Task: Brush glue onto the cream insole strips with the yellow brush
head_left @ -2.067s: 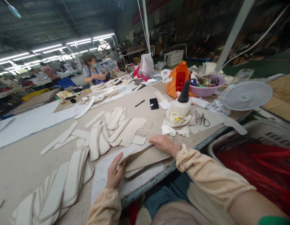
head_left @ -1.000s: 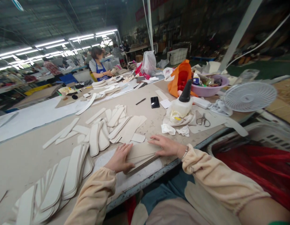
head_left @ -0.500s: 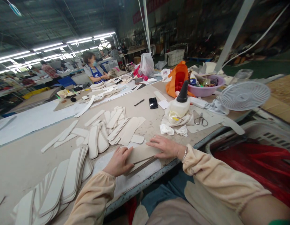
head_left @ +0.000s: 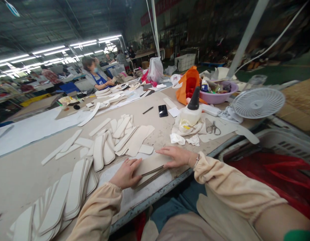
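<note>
A small stack of flat beige board pieces (head_left: 151,166) lies at the near edge of the worktable (head_left: 24,167). My left hand (head_left: 126,173) rests flat on the stack's left end, fingers stretched out. My right hand (head_left: 175,156) lies flat on its right end, fingers spread. Neither hand grips anything. A white sheet (head_left: 134,195) lies under the stack.
Fanned rows of white padded strips (head_left: 74,190) lie to the left, loose strips (head_left: 119,134) behind. A glue bottle (head_left: 191,112), scissors (head_left: 213,128), phone (head_left: 163,110), white fan (head_left: 259,102) and purple basin (head_left: 221,95) stand to the right. Another person (head_left: 96,77) works farther up the table. A basket with red cloth (head_left: 275,167) sits at right.
My left hand moved from the stack's near corner, palm up, onto its top. Both hands now press the pieces, which are squared into a tighter stack.
</note>
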`<act>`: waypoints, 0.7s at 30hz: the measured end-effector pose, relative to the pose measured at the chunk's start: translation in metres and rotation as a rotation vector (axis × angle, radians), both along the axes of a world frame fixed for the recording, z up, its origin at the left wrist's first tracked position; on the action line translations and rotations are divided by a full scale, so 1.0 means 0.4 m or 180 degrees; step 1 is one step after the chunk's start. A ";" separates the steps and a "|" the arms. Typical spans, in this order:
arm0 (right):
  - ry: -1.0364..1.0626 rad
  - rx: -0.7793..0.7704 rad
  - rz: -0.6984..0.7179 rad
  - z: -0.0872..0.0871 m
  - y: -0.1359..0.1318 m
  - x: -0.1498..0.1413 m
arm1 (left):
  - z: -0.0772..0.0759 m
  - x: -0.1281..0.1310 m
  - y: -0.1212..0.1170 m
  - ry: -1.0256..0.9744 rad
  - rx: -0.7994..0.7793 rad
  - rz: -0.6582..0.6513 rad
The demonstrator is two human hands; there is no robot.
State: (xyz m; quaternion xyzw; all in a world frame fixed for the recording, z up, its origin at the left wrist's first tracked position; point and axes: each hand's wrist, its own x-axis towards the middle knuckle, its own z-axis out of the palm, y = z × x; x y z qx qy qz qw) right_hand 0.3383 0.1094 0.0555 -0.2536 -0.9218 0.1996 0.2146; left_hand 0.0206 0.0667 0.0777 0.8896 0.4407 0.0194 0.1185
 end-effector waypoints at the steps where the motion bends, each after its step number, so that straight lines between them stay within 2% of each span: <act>1: -0.0015 -0.0011 0.0006 0.000 0.001 0.001 | -0.001 -0.001 0.001 0.0001 0.0000 0.0000; 12: -0.0140 0.0046 0.0041 0.004 -0.002 0.003 | -0.001 -0.009 0.006 0.0052 -0.0087 -0.0182; 21: -0.0824 0.0713 -0.0149 0.006 0.015 -0.023 | 0.016 -0.003 0.016 -0.0010 0.0001 -0.0220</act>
